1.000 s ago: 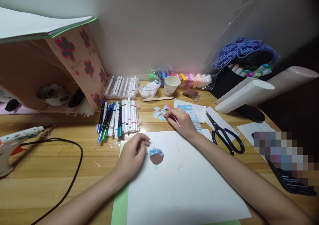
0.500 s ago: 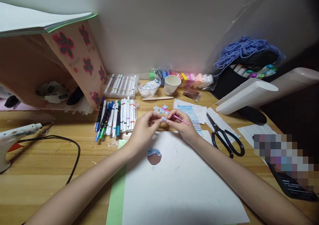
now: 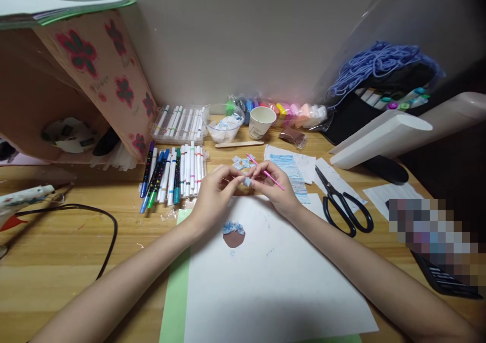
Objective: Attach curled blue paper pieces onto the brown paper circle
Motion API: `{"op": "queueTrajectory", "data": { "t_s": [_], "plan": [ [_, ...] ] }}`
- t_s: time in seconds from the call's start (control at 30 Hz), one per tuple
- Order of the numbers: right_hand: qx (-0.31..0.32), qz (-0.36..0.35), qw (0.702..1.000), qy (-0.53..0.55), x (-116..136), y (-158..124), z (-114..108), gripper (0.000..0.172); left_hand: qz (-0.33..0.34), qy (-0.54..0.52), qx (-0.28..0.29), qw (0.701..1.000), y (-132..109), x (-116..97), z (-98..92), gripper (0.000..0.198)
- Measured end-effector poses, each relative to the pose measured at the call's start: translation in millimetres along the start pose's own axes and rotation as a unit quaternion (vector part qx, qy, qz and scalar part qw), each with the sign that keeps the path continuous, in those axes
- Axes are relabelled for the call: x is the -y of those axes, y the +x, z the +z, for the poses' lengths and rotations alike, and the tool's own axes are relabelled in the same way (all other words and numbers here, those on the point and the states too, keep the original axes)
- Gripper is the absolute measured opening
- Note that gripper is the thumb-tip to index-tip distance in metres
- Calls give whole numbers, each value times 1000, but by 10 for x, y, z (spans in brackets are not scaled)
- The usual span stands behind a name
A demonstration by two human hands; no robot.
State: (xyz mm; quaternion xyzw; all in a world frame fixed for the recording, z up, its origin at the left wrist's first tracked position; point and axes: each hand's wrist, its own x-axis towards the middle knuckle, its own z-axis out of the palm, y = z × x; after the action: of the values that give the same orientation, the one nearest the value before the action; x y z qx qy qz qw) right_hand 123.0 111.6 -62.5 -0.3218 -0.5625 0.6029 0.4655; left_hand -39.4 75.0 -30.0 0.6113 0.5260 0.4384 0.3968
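My left hand (image 3: pixel 216 192) and my right hand (image 3: pixel 274 190) meet above the far edge of a white sheet (image 3: pixel 277 282), both pinching a small blue-and-white paper scrap (image 3: pixel 247 182). A thin pink stick (image 3: pixel 266 173) also lies in my right hand, pointing up to the left. On the sheet below my hands lies a brown round shape topped with crumpled blue scraps (image 3: pixel 233 234). More small blue scraps (image 3: pixel 243 162) lie on the desk just behind my fingers.
Rows of marker pens (image 3: pixel 172 173) lie to the left, black scissors (image 3: pixel 341 201) to the right beside blue-coloured paper (image 3: pixel 290 170). At the back stand a paper cup (image 3: pixel 261 122), a plastic bowl (image 3: pixel 224 125) and clay packs (image 3: pixel 296 114). A glue gun (image 3: pixel 18 201) with black cord is at far left.
My left hand has left the sheet beside the brown shape and joined my right hand. Both now pinch a scrap taken from the pile, held a little nearer than half a second ago.
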Motion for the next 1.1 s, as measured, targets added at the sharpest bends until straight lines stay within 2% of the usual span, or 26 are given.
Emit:
{"op": "queueTrajectory", "data": {
  "t_s": [0.17,0.4,0.5,0.6,0.73,0.87,1.0,1.1],
  "plan": [
    [12,20,999,30,-1,1,26,24,8,17,-3,1000,-5,17,9,18],
    [-14,16,999,-24,24,8,28,26,-21,-11,-20,1000,1,41,13,17],
    [-57,0,994,-89,8,27,-11,21,-33,-17,-32,999,-1,38,9,16],
    [-107,-10,974,-201,-7,42,-76,14,-50,-28,-40,998,0,34,-3,17],
    [-120,-58,946,-295,38,21,-102,8,-64,-38,-36,997,-9,13,-56,19],
    [-88,-86,964,-234,114,-50,-8,9,-68,-33,-28,997,-67,-14,-143,21],
    [-28,-38,988,-146,139,-126,102,16,-77,-26,-9,997,-145,8,-186,20],
    [-11,-1,995,-102,126,-156,154,14,-79,-26,-2,997,-173,47,-174,19]
  ]
}}
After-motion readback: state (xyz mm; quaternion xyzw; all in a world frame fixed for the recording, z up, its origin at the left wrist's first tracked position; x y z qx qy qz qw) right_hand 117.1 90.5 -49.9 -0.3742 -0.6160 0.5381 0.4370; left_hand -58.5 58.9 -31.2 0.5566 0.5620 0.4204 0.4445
